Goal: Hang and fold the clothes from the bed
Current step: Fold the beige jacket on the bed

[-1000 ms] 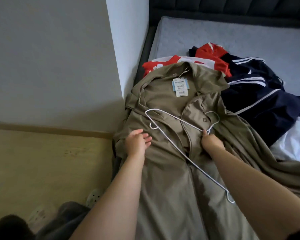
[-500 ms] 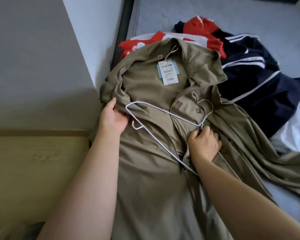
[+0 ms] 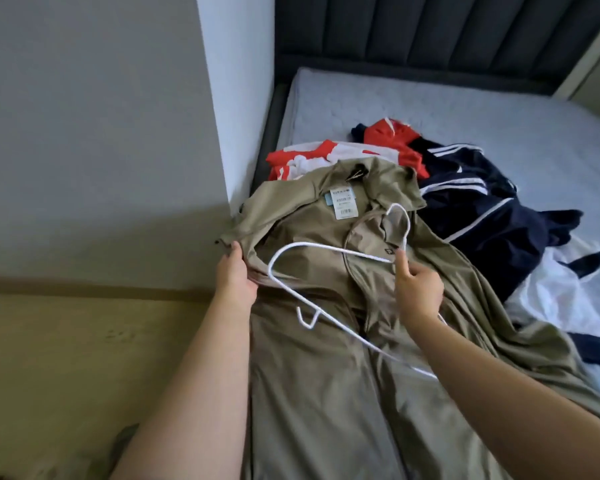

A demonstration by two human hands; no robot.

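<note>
Raised the white hanger (image 3: pixel 326 245) off the olive jacket (image 3: pixel 312 393) since half a second ago, tipping its hook up toward the collar. Pinching the hanger's neck between thumb and forefinger of the right hand (image 3: pixel 418 289). Clamping the jacket's shoulder edge, at 9 o'clock of the hanger, in the left hand (image 3: pixel 236 278). Spread along the bed (image 3: pixel 430 105) toward 6 o'clock, with price tag (image 3: pixel 343 206) at 12 and red, navy and white clothes (image 3: pixel 482 220) piled at 2 o'clock.

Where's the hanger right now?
Centre of the head view, the white hanger rests on the olive jacket between the left hand and the right hand, which pinches its neck.
</note>
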